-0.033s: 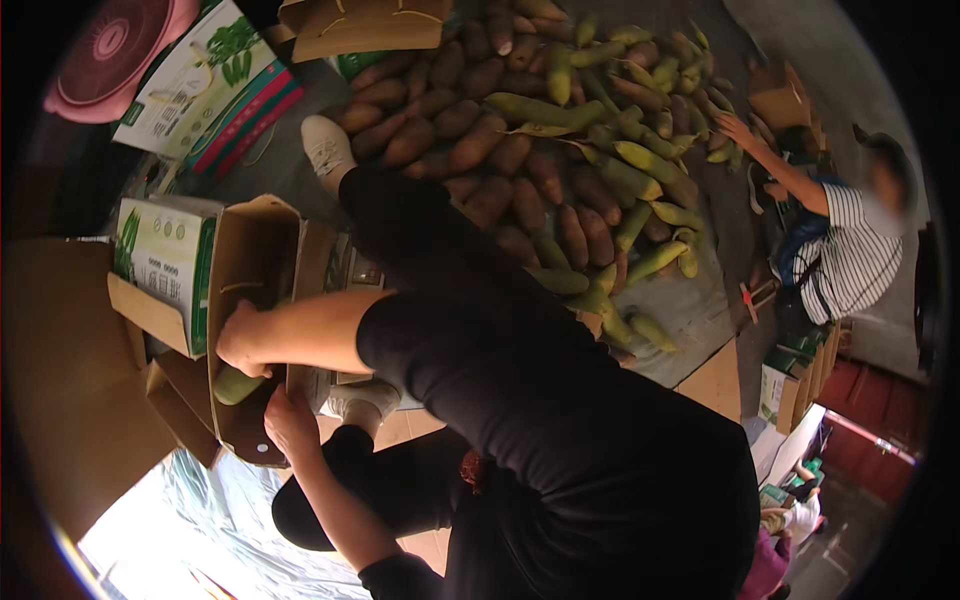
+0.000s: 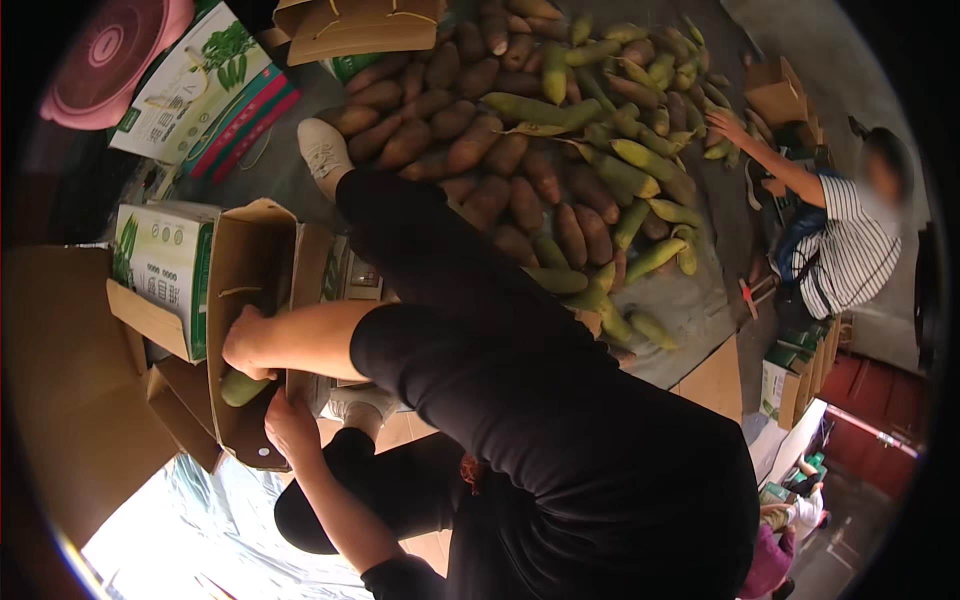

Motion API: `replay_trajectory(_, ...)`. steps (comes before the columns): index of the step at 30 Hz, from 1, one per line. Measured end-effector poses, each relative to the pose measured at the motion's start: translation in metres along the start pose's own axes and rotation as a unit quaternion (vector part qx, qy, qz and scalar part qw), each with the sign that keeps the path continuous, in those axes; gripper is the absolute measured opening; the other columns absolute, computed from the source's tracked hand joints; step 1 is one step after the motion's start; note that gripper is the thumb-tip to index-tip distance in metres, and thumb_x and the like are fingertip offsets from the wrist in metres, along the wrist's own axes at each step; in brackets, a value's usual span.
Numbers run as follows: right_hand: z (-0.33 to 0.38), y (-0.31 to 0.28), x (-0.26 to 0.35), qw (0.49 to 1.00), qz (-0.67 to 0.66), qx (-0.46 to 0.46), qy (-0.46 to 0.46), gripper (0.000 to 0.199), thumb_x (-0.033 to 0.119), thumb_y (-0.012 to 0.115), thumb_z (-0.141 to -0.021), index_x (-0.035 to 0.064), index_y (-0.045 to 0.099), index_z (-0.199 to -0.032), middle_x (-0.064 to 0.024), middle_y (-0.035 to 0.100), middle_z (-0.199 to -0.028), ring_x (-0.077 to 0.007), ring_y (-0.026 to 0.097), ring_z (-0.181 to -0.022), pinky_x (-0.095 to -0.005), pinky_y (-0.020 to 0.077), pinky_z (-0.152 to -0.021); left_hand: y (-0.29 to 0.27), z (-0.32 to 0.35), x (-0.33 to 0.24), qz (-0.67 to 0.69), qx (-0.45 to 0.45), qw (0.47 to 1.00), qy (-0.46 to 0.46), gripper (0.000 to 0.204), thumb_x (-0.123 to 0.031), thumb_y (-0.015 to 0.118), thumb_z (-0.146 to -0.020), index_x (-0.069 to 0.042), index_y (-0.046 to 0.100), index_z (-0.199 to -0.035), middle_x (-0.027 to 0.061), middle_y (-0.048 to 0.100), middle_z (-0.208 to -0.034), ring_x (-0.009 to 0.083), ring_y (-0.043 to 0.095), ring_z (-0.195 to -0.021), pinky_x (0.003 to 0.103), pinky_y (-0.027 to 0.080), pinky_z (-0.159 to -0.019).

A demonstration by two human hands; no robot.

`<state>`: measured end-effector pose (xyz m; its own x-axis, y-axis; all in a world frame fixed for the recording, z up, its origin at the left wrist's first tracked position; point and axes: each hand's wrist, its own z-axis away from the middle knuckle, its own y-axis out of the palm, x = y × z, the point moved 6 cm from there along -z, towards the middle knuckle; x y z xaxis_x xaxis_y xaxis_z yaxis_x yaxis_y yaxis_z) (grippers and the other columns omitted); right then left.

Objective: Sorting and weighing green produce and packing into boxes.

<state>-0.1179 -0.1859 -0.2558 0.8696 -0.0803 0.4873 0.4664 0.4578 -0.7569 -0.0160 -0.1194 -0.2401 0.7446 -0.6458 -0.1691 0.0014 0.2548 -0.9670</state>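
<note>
A tall, open cardboard box (image 2: 250, 240) stands at my left side. Inside it lies a long green vegetable (image 2: 243, 388), smooth and pale. My right hand (image 2: 246, 345) reaches down into the box, its fingers closed on one end of that vegetable and partly hidden behind the hand. Lower in the picture, my left hand (image 2: 291, 428) is at the box's near rim, its fingers curled onto the cardboard edge. Deeper contents of the box sit in shadow.
A large pile of reddish-brown roots (image 2: 470, 145) and long green vegetables (image 2: 625, 175) covers the floor ahead. Printed cartons (image 2: 165, 260) and a pink lidded tub (image 2: 115, 50) stand at the left. A co-worker in a striped shirt (image 2: 855, 250) reaches toward the pile from the right.
My right hand and the green vegetable under it have shifted slightly toward my left hand. My left hand has stayed at the box rim.
</note>
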Motion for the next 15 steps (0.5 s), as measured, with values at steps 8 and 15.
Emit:
replay_trajectory(8, 0.000, 0.008, -0.005, 0.998, -0.062, -0.014, 0.008, 0.047, 0.034, 0.081, -0.064, 0.0174, 0.069, -0.106, -0.0032, 0.068, -0.105, -0.0233, 0.061, -0.102, -0.0467, 0.0452, -0.079, -0.002, -0.006, -0.009, 0.079, 0.013, 0.997, -0.012, 0.017, -0.009, 0.059, -0.079, 0.001, 0.063, -0.092, 0.0233, 0.062, -0.081, 0.0400, 0.061, -0.077, 0.044, 0.046, -0.067)
replay_trajectory(15, 0.170, -0.104, -0.057, 0.892, -0.187, -0.352, -0.212, 0.040, 0.029, 0.070, -0.075, 0.0124, 0.063, -0.111, -0.0085, 0.068, -0.089, -0.0288, 0.064, -0.087, -0.0412, 0.0502, -0.075, -0.006, -0.009, -0.009, 0.112, -0.014, 0.993, 0.023, 0.014, -0.008, 0.060, -0.078, 0.004, 0.061, -0.085, 0.0216, 0.061, -0.073, 0.0364, 0.061, -0.067, 0.041, 0.047, -0.063)
